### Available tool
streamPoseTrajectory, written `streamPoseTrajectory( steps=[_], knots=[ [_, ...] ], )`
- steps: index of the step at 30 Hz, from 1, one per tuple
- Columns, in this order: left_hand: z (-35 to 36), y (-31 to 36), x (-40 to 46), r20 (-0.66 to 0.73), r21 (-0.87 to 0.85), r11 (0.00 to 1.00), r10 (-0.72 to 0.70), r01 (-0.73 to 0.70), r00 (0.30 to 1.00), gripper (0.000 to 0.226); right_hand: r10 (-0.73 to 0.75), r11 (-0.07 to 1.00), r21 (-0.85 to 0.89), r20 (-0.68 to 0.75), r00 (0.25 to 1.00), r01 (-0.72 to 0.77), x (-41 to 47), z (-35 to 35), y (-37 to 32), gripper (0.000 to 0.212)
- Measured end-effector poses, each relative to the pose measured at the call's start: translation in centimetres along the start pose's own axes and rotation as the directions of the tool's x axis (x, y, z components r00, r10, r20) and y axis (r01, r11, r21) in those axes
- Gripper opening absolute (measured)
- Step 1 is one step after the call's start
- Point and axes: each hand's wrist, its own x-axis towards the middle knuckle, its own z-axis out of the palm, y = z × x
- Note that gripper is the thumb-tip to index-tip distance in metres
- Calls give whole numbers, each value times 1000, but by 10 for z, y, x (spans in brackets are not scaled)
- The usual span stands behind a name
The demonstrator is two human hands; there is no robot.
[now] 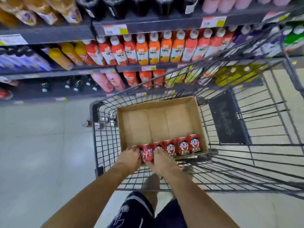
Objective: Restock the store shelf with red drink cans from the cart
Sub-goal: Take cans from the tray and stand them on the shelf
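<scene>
Several red drink cans point(184, 146) with a cartoon face stand in a row along the near wall of an open cardboard box point(158, 102), which sits inside a wire cart point(105, 145). My left hand point(129, 157) curls over the leftmost can at the box's near left corner. My right hand point(160, 159) reaches down onto another can, its fingertips over the top. One red can point(148, 153) shows between the two hands. The rest of the box is bare cardboard.
Store shelves point(131, 68) run across the top, packed with orange, red and pink drink bottles and price tags. The cart's dark fold-down seat panel point(228, 116) lies at the right. Pale tiled floor point(41, 137) lies at the left. My legs stand below the cart.
</scene>
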Motion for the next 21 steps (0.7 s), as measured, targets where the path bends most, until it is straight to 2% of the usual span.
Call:
streamPoseTrajectory(
  steps=[5, 8, 11, 14, 18, 21],
  knots=[
    [46, -12, 60, 20, -289, 953, -85, 87, 996, 47, -2, 999, 42, 61, 998, 0, 63, 25, 16, 66],
    [67, -13, 81, 38, -361, 910, -202, 202, 979, 48, -7, 995, 95, 29, 1000, 4, 94, 37, 15, 56],
    [84, -13, 98, 52, -357, 870, -345, 340, 937, 59, 4, 992, 127, 22, 1000, -7, 115, 49, 8, 53],
    [99, -10, 109, 155, -521, 691, -501, 501, 851, 75, 106, 975, 196, -18, 994, -101, 133, 56, -2, 56],
    [112, -6, 122, 161, -571, 632, -540, 524, 826, 79, 161, 969, 190, -8, 987, -157, 156, 70, -11, 63],
    [115, -15, 126, 179, -630, 584, -532, 512, 827, 94, 177, 964, 198, 15, 984, -176, 170, 74, -11, 65]
  ],
)
